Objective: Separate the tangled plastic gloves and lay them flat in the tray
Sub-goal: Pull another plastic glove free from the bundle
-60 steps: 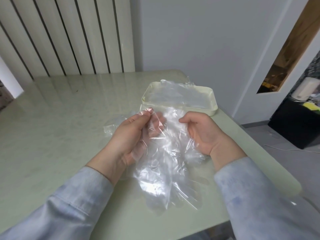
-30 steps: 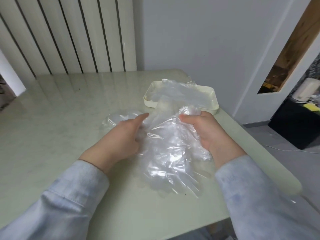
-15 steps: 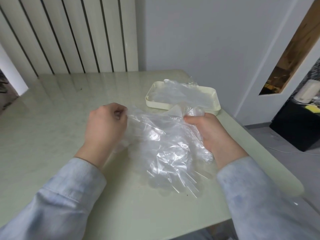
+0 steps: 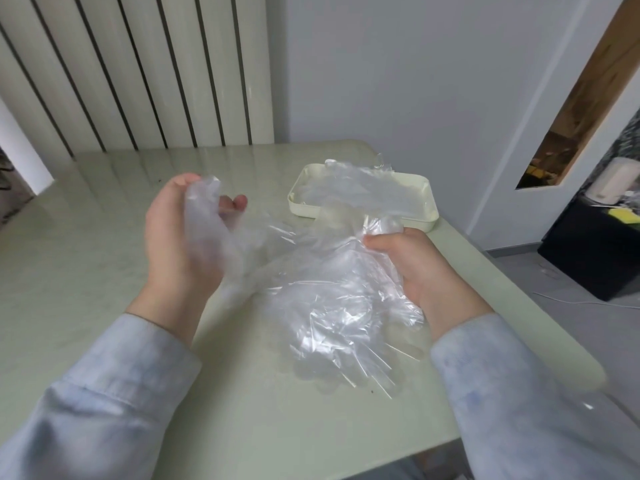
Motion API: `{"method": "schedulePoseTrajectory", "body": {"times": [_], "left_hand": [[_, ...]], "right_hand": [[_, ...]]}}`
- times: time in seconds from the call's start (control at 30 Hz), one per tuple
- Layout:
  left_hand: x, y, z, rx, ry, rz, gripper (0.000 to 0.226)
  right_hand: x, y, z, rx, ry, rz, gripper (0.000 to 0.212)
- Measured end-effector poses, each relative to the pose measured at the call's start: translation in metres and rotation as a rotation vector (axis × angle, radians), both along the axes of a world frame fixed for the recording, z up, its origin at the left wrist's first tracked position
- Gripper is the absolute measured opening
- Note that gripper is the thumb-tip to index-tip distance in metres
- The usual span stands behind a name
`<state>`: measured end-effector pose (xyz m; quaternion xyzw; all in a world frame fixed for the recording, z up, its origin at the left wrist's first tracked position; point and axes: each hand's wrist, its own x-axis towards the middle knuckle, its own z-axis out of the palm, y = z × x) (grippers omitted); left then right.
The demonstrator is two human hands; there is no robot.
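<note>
- The left hand (image 4: 180, 237) is raised off the table (image 4: 86, 271), fingers curled loosely around one end of a clear glove (image 4: 207, 230); the film drapes over the palm and is blurred, so I cannot tell just where the fingertips bear on it.
- The right hand (image 4: 415, 265) is lower and closer to the tray (image 4: 431, 199), thumb and fingers pressed together on a bunched neck of plastic (image 4: 381, 226).
- Below that pinch the pile (image 4: 339, 317) of tangled gloves hangs down and spreads on the table, glove fingers pointing toward the person.
- A band of film stretches between the two hands, running left to right and a little upward on the left; this is the axis the pull works along.
- The tray sits beyond the right hand, at the far right of the table, with some clear film already lying in it.
- My judgement: the step in hand is peeling one glove from the pile, the left hand drawing away while the right anchors.
- The left-hand glove must next cross rightward and away to reach the tray; the right hand is nearer, but it is occupied with the pile.
- Risk: the film clings, and more than one glove may come away together.
</note>
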<state>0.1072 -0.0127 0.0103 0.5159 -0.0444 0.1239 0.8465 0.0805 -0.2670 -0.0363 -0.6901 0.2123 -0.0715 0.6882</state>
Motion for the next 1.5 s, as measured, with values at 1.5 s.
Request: {"method": "schedulePoseTrajectory", "body": {"times": [1.5], "left_hand": [[-0.015,-0.020,-0.010,0.049,0.297,-0.303,0.015]], "right_hand": [[0.000,0.003,0.003,0.033,0.033,0.037,0.018]]}}
